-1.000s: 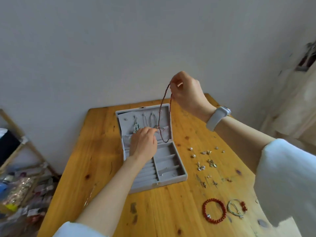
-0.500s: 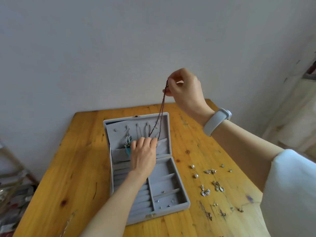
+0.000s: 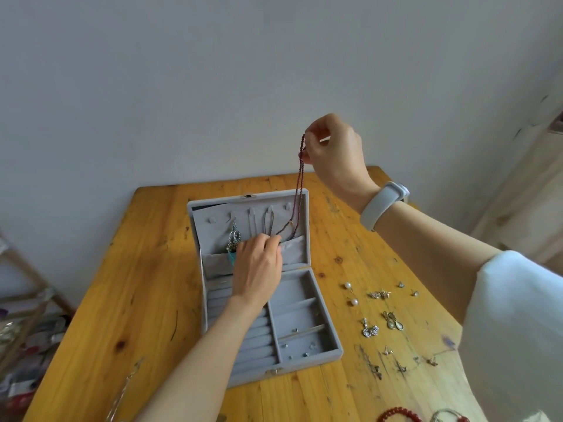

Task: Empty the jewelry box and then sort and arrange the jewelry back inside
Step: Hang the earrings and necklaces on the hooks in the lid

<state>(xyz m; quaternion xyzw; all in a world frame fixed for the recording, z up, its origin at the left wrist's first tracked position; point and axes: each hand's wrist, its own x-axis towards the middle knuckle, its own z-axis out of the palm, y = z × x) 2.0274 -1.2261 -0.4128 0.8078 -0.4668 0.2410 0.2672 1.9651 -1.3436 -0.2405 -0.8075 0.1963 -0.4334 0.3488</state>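
A grey velvet jewelry box (image 3: 304, 327) lies open on the wooden table (image 3: 128, 300), its lid propped up at the back. My right hand (image 3: 335, 153) is raised above the lid and pinches the top of a dark red beaded necklace (image 3: 300, 181), which hangs down into the lid. My left hand (image 3: 259, 266) reaches into the lid, and its fingertips pinch the necklace's lower end at the lid pocket. A silver pendant with a turquoise piece (image 3: 233, 242) hangs in the lid beside that hand. A few small studs (image 3: 306, 350) lie in the box's front right compartment.
Earrings and studs (image 3: 377, 312) are spread on the table to the right of the box. A red bead bracelet (image 3: 399, 414) and a silver bangle (image 3: 447, 415) lie at the front right edge. A thin chain (image 3: 125, 391) lies at front left. Cluttered shelves (image 3: 27, 324) stand left of the table.
My right hand has lifted the necklace higher, pulling it straighter. The left hand stays at the lid pocket on the lower end. The view has tilted down, nearer to the box.
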